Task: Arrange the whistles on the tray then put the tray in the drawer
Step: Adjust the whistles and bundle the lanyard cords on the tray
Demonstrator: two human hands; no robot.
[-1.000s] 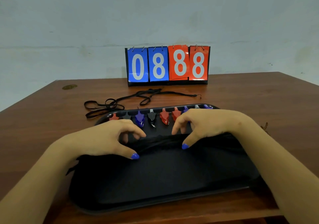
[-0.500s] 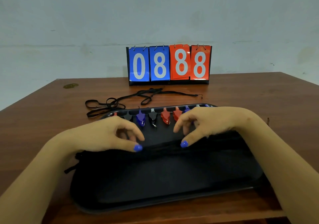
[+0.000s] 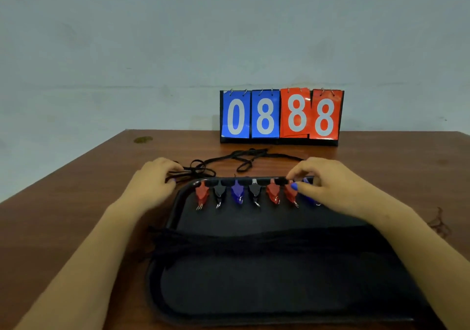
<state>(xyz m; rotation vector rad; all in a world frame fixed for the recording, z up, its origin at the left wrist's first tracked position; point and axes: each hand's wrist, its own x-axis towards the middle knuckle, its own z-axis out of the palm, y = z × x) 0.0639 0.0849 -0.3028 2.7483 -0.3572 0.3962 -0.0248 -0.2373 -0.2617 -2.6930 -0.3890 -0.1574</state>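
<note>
Black cords [image 3: 223, 163] lie between tray [image 3: 178, 202] and scoreboard [image 3: 281, 116], perhaps tangled.

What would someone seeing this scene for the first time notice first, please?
The scoreboard at the table's far edge stands out, reading 08 in blue and 88 in red. Below it, a row of red, black and purple whistles lines the far rim of the black tray. The left hand rests on loose black cords beside the tray, while the right hand pinches at the row's right end.
</note>
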